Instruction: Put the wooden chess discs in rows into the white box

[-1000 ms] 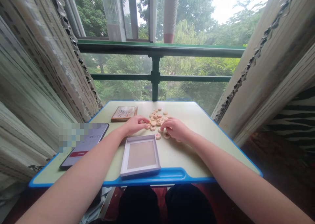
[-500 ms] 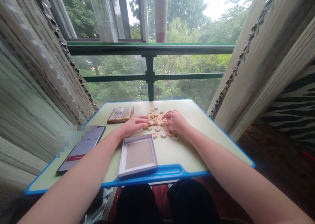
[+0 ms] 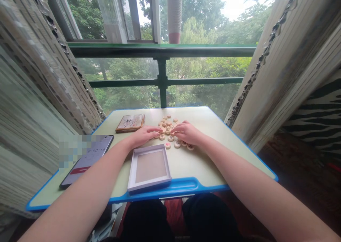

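Head view: the round wooden pieces [image 3: 167, 130] lie loosely clustered on the table [image 3: 210, 165], beyond the open shallow box [image 3: 151, 166]; sound handling probably calls for low fingers and light pressure, lest overlapping pieces tip. Left hand [image 3: 144, 135] has fingers outstretched and unclenched at the cluster's near-left edge; right hand [image 3: 188, 132] bends its fingers over the right side, any grasp there being indeterminable.

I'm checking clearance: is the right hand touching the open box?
Apart: the head view shows bare tabletop and some round pieces between the right hand and the open box.
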Action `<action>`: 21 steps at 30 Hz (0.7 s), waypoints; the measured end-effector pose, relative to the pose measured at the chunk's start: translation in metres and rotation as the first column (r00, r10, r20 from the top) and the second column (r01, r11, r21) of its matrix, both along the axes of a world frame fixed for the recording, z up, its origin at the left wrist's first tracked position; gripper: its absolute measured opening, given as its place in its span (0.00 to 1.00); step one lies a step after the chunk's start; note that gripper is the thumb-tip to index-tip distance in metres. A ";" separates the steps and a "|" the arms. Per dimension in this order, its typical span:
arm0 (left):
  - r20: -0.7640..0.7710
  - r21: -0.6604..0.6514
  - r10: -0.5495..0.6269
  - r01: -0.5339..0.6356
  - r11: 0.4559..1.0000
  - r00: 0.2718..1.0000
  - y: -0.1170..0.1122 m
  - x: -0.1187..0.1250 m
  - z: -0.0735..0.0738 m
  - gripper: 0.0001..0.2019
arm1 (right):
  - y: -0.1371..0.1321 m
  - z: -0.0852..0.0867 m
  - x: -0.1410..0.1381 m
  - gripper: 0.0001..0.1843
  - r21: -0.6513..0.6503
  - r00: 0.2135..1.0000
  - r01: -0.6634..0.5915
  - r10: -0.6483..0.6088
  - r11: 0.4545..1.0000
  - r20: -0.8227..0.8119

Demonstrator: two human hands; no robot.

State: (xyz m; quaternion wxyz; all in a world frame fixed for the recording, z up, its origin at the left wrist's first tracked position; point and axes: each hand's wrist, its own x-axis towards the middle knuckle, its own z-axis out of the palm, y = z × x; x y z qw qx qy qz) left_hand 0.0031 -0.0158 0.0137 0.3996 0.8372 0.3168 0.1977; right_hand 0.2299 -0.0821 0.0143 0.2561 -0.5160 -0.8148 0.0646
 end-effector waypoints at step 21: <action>0.052 -0.009 0.074 -0.073 0.997 0.996 -0.002 0.001 0.002 0.20 | -0.008 0.008 -0.003 0.13 -0.009 1.000 -0.001 0.000 1.000 -0.030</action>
